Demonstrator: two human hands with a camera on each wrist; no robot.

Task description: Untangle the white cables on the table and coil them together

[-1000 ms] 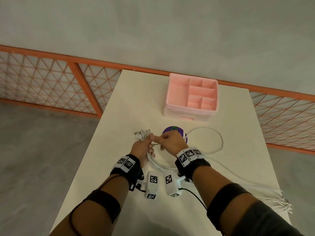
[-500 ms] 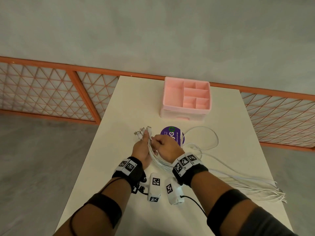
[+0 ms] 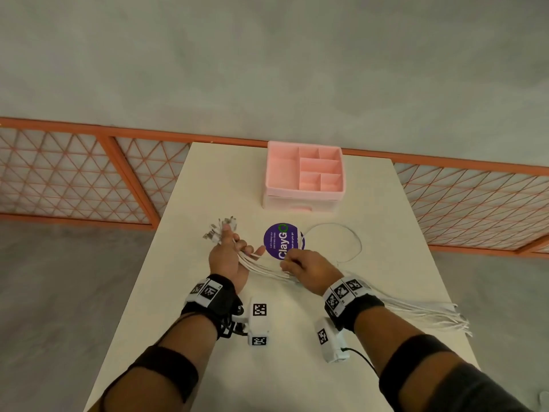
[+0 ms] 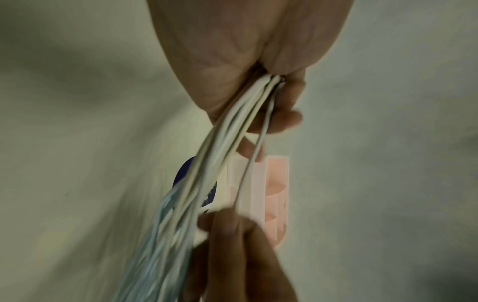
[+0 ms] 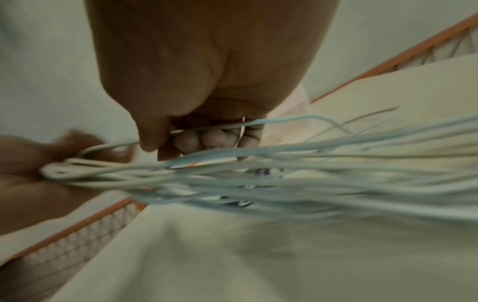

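A bundle of white cables (image 3: 261, 264) runs from my left hand (image 3: 230, 252) across the table to loose ends (image 3: 445, 319) at the right edge. My left hand grips the bundle near its connector ends (image 3: 219, 228), which fan out beyond the fingers. The left wrist view shows the cables (image 4: 232, 130) clamped in that fist. My right hand (image 3: 300, 264) pinches a single white cable (image 5: 207, 128) between thumb and fingers, just right of the left hand. One cable loop (image 3: 335, 239) lies on the table behind the right hand.
A pink compartment box (image 3: 306, 176) stands at the back of the cream table (image 3: 184, 292). A round purple sticker (image 3: 282, 240) lies between the box and my hands. An orange mesh railing (image 3: 74, 176) runs behind the table.
My right hand has slid rightward along the cables, away from the left hand. The purple sticker, partly covered before, is now in plain view. The left hand stays on the connector ends.
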